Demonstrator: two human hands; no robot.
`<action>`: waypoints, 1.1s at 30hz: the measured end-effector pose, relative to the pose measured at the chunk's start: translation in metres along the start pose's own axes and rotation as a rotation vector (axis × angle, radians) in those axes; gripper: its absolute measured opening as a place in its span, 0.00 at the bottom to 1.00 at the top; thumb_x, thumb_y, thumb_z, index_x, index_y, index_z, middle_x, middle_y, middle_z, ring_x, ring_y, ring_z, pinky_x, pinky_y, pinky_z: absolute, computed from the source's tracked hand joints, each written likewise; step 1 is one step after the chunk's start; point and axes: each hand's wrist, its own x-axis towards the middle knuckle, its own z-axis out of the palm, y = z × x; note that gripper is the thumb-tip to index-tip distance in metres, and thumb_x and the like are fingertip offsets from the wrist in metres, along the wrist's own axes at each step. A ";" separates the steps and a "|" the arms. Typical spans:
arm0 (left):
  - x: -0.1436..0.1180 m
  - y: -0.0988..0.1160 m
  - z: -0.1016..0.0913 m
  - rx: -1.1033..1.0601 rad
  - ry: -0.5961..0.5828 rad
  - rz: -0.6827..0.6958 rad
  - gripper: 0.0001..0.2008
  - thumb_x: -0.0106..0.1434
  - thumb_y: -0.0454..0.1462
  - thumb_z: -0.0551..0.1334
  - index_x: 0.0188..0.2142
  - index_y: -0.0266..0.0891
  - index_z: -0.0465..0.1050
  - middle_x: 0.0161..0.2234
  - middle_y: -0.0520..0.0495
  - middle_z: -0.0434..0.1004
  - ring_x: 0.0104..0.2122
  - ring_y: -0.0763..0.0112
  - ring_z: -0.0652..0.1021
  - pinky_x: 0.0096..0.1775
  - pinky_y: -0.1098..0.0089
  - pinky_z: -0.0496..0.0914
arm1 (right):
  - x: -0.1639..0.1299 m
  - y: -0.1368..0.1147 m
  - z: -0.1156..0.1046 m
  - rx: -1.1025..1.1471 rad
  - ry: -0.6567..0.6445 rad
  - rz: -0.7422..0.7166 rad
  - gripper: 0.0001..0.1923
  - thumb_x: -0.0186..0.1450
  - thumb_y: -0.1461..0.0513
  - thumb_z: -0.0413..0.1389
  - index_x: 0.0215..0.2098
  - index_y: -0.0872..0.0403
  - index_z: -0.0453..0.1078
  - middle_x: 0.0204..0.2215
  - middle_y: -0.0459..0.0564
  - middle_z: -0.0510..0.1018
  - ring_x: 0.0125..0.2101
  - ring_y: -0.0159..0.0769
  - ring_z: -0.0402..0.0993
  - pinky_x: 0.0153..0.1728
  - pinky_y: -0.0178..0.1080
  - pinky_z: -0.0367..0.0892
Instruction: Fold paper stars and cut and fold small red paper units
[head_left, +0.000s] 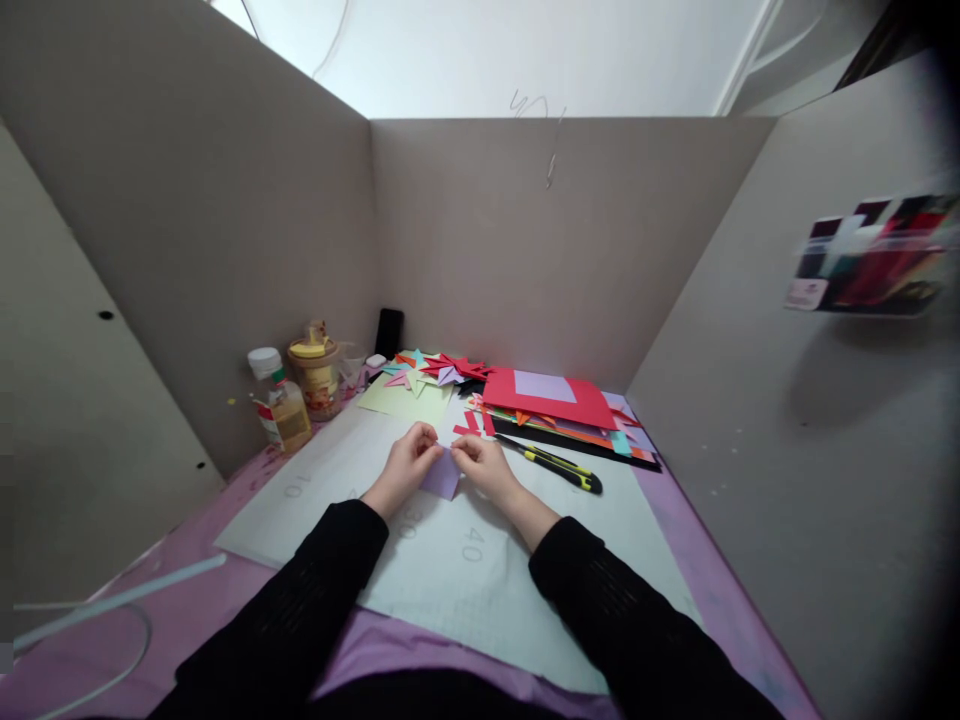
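A small piece of lilac paper [442, 478] is held between my two hands above the white sheet. My left hand [409, 462] is closed, thumb and fingers pinching the paper's left upper edge. On the other side, my right hand [487, 466] pinches the upper right corner. Part of the paper is hidden behind the fingers. Just right of my right hand lies a black and yellow utility knife [559, 467]. Red paper scraps [471, 424] are a little beyond my hands.
A stack topped by red paper [544, 412] sits at the back right. Folded paper stars [450, 368] lie at the back, near a black phone [389, 332]. A white-capped bottle [283, 405] and a yellow-lidded jar [319, 380] stand at left. Grey panels [510, 220] enclose the table.
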 end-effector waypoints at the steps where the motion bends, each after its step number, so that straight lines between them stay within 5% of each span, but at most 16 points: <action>1: -0.001 0.000 0.000 0.062 -0.010 0.033 0.07 0.56 0.38 0.62 0.33 0.40 0.65 0.23 0.55 0.69 0.24 0.74 0.69 0.28 0.74 0.61 | 0.001 -0.001 0.000 -0.059 -0.002 -0.014 0.06 0.58 0.60 0.54 0.24 0.53 0.68 0.19 0.43 0.70 0.21 0.31 0.64 0.25 0.33 0.57; 9: -0.002 0.006 0.002 0.220 -0.073 -0.008 0.09 0.58 0.40 0.57 0.28 0.37 0.72 0.23 0.52 0.72 0.25 0.70 0.70 0.28 0.73 0.61 | -0.001 -0.013 -0.004 -0.202 -0.064 -0.119 0.11 0.59 0.62 0.51 0.20 0.53 0.62 0.17 0.41 0.63 0.20 0.29 0.58 0.23 0.32 0.51; 17: 0.002 0.008 -0.001 0.232 0.073 -0.064 0.12 0.56 0.42 0.59 0.22 0.37 0.72 0.20 0.51 0.70 0.24 0.69 0.69 0.27 0.72 0.59 | 0.007 0.003 -0.002 -0.050 -0.062 0.034 0.20 0.58 0.53 0.55 0.15 0.52 0.55 0.14 0.40 0.58 0.18 0.28 0.54 0.21 0.32 0.50; 21: 0.004 0.003 -0.007 0.072 0.121 -0.165 0.13 0.54 0.44 0.61 0.22 0.36 0.69 0.18 0.54 0.67 0.20 0.73 0.66 0.24 0.74 0.57 | 0.006 0.010 -0.009 -0.126 0.052 0.032 0.21 0.61 0.53 0.52 0.15 0.52 0.57 0.14 0.42 0.60 0.18 0.31 0.57 0.22 0.34 0.55; 24: 0.004 0.000 -0.010 -0.148 0.156 -0.288 0.14 0.52 0.45 0.64 0.23 0.37 0.67 0.17 0.56 0.65 0.17 0.76 0.65 0.22 0.75 0.56 | 0.000 0.005 -0.016 -0.275 0.112 -0.176 0.09 0.63 0.59 0.50 0.31 0.53 0.70 0.29 0.51 0.74 0.32 0.40 0.68 0.36 0.41 0.63; 26: 0.004 0.000 -0.009 -0.284 0.125 -0.361 0.14 0.49 0.45 0.66 0.23 0.37 0.66 0.16 0.56 0.65 0.17 0.76 0.65 0.21 0.75 0.57 | -0.004 -0.001 -0.017 -0.390 0.036 -0.377 0.13 0.61 0.63 0.52 0.44 0.52 0.70 0.43 0.55 0.74 0.45 0.45 0.66 0.47 0.47 0.61; 28: 0.003 0.001 -0.007 -0.353 0.054 -0.424 0.15 0.47 0.44 0.67 0.22 0.36 0.66 0.16 0.55 0.66 0.16 0.77 0.65 0.21 0.75 0.58 | -0.006 -0.005 -0.014 -0.439 -0.049 -0.477 0.15 0.60 0.66 0.52 0.44 0.50 0.71 0.45 0.54 0.74 0.47 0.45 0.65 0.49 0.49 0.59; 30: 0.004 0.002 -0.005 -0.353 -0.004 -0.477 0.15 0.48 0.45 0.67 0.22 0.34 0.68 0.17 0.52 0.69 0.16 0.77 0.67 0.21 0.75 0.59 | -0.006 -0.006 -0.010 -0.391 -0.023 -0.416 0.10 0.62 0.65 0.50 0.37 0.50 0.73 0.36 0.52 0.76 0.40 0.42 0.67 0.44 0.45 0.61; 33: 0.005 0.002 -0.003 -0.320 0.028 -0.487 0.19 0.52 0.50 0.63 0.28 0.33 0.72 0.24 0.46 0.75 0.21 0.75 0.71 0.23 0.76 0.61 | 0.000 0.000 -0.005 -0.174 0.152 -0.105 0.07 0.60 0.61 0.53 0.25 0.52 0.69 0.24 0.47 0.72 0.27 0.36 0.65 0.32 0.38 0.60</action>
